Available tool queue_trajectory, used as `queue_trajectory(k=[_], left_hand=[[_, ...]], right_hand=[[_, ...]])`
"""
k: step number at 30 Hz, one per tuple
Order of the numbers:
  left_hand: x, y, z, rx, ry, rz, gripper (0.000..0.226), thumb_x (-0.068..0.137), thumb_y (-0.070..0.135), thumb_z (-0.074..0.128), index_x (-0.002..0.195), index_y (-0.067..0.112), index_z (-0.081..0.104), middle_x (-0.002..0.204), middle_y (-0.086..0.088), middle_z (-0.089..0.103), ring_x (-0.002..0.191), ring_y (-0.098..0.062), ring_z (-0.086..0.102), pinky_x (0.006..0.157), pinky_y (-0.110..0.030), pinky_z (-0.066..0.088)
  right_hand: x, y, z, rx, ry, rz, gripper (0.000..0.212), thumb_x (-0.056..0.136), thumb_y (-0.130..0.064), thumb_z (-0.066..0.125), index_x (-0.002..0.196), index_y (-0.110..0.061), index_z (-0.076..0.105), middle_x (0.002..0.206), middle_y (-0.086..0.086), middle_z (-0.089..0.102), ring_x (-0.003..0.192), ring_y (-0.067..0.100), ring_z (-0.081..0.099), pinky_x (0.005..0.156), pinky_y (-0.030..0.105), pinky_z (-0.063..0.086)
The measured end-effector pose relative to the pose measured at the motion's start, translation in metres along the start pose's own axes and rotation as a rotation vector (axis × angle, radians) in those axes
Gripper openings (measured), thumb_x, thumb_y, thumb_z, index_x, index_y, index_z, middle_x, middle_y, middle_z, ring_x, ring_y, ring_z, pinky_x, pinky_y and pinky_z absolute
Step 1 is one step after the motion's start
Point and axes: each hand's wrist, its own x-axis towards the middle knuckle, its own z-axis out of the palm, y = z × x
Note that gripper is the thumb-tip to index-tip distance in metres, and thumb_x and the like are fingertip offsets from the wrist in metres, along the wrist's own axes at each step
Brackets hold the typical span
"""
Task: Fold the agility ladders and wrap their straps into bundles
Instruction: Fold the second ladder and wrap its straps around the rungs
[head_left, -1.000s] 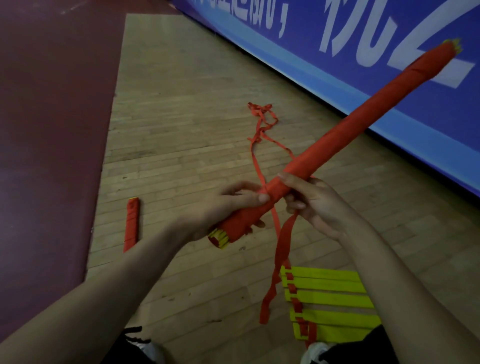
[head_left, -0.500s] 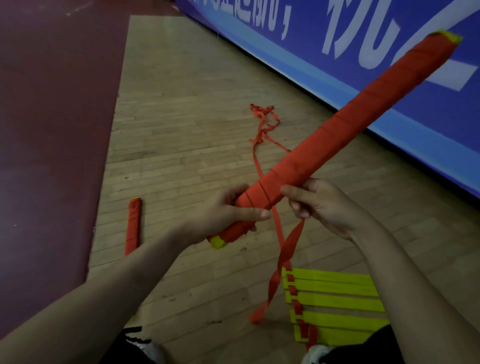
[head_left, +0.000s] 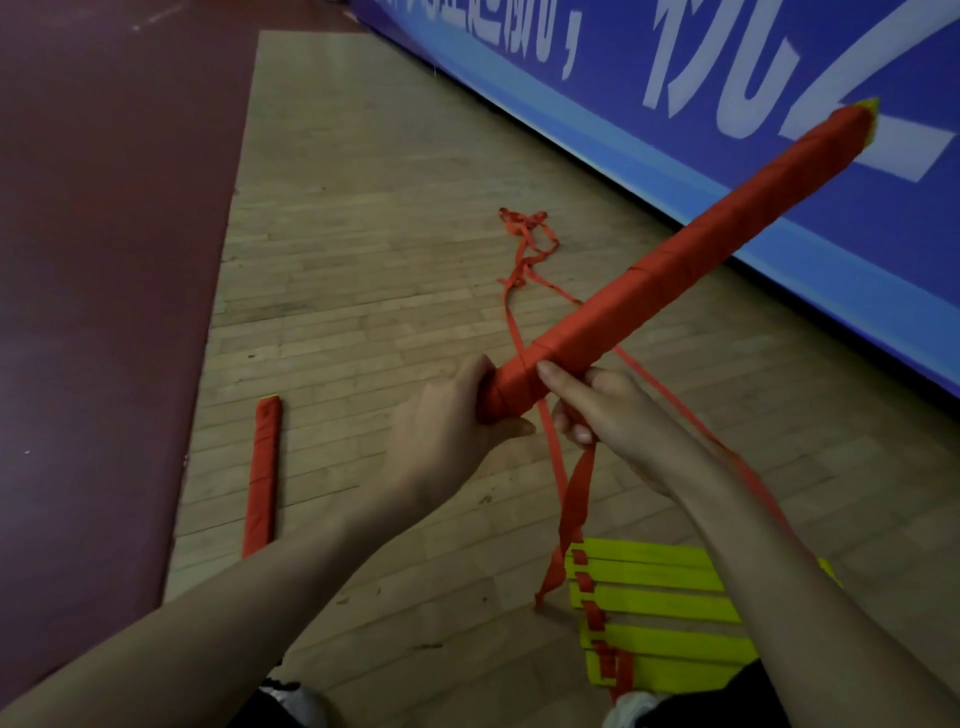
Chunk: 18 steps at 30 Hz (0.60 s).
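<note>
A long ladder bundle (head_left: 675, 270) wrapped in red strap slants from the middle up to the right, with a yellow tip at its far end. My left hand (head_left: 452, 431) grips its near end, which is hidden inside the fist. My right hand (head_left: 608, 410) touches the bundle with its forefinger and pinches the loose red strap (head_left: 569, 514) that hangs down from it. More red strap (head_left: 524, 244) trails away over the floor in a tangle.
A finished red bundle (head_left: 262, 478) lies on the wooden floor at the left, beside the dark red floor area (head_left: 93, 312). Stacked yellow ladder rungs (head_left: 654, 618) lie by my feet at the lower right. A blue banner wall (head_left: 675, 93) runs along the right.
My left hand has slid over the bundle's near end, covering the yellow tip. The bundle has turned slightly and its far end has dropped a little. The loose strap hangs further right.
</note>
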Motion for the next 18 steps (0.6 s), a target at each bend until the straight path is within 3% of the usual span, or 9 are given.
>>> queue_trajectory(k=[4,7,10,12,15,18], left_hand=[[-0.008,0.003,0.008,0.155,0.079,0.146,0.051,0.079,0.05,0.07,0.114,0.019,0.051,0.107,-0.001,0.062,0.082,-0.03,0.064,0.056,-0.034,0.044],[-0.011,0.006,0.012,0.08,0.045,0.216,0.051,0.087,0.05,0.061,0.124,0.017,0.051,0.116,0.001,0.057,0.088,-0.026,0.062,0.062,-0.036,0.049],[-0.005,0.01,0.005,-0.221,-0.13,0.129,0.04,0.096,0.047,0.047,0.129,0.024,0.05,0.112,0.008,0.056,0.094,-0.013,0.059,0.076,-0.03,0.049],[0.001,0.011,-0.003,-0.434,-0.287,0.047,0.033,0.096,0.043,0.048,0.125,0.027,0.052,0.104,0.008,0.06,0.085,-0.003,0.062,0.07,-0.019,0.049],[0.007,0.007,-0.014,-0.673,-0.545,-0.132,0.045,0.086,0.052,0.056,0.121,0.024,0.054,0.1,-0.005,0.067,0.078,-0.018,0.068,0.069,-0.03,0.055],[0.007,0.0,-0.015,-0.792,-0.657,-0.187,0.059,0.082,0.059,0.06,0.108,0.006,0.058,0.08,-0.009,0.062,0.059,-0.018,0.06,0.051,-0.027,0.05]], right_hand=[[0.0,-0.003,0.006,0.117,0.105,0.021,0.055,0.068,-0.071,0.063,0.063,-0.016,0.057,0.05,-0.003,0.051,0.039,0.005,0.041,0.044,0.018,0.035],[0.001,0.0,0.006,0.168,0.224,0.02,0.044,0.078,-0.055,0.069,0.06,-0.017,0.055,0.046,-0.004,0.045,0.036,0.007,0.037,0.043,0.023,0.032],[0.001,0.001,-0.001,0.278,0.265,0.01,0.029,0.084,-0.036,0.069,0.071,-0.013,0.058,0.046,-0.005,0.041,0.036,0.006,0.033,0.041,0.022,0.028],[0.0,-0.001,-0.005,0.305,0.235,-0.013,0.024,0.085,-0.033,0.069,0.076,-0.013,0.059,0.047,-0.006,0.04,0.037,0.005,0.033,0.041,0.02,0.029],[-0.001,-0.004,-0.007,0.35,0.158,-0.065,0.021,0.086,-0.03,0.069,0.077,-0.014,0.059,0.049,-0.007,0.04,0.038,0.004,0.032,0.042,0.019,0.028],[0.0,-0.009,-0.007,0.382,0.094,-0.083,0.022,0.082,-0.034,0.071,0.076,-0.015,0.061,0.051,-0.006,0.041,0.039,0.005,0.031,0.043,0.02,0.027]])
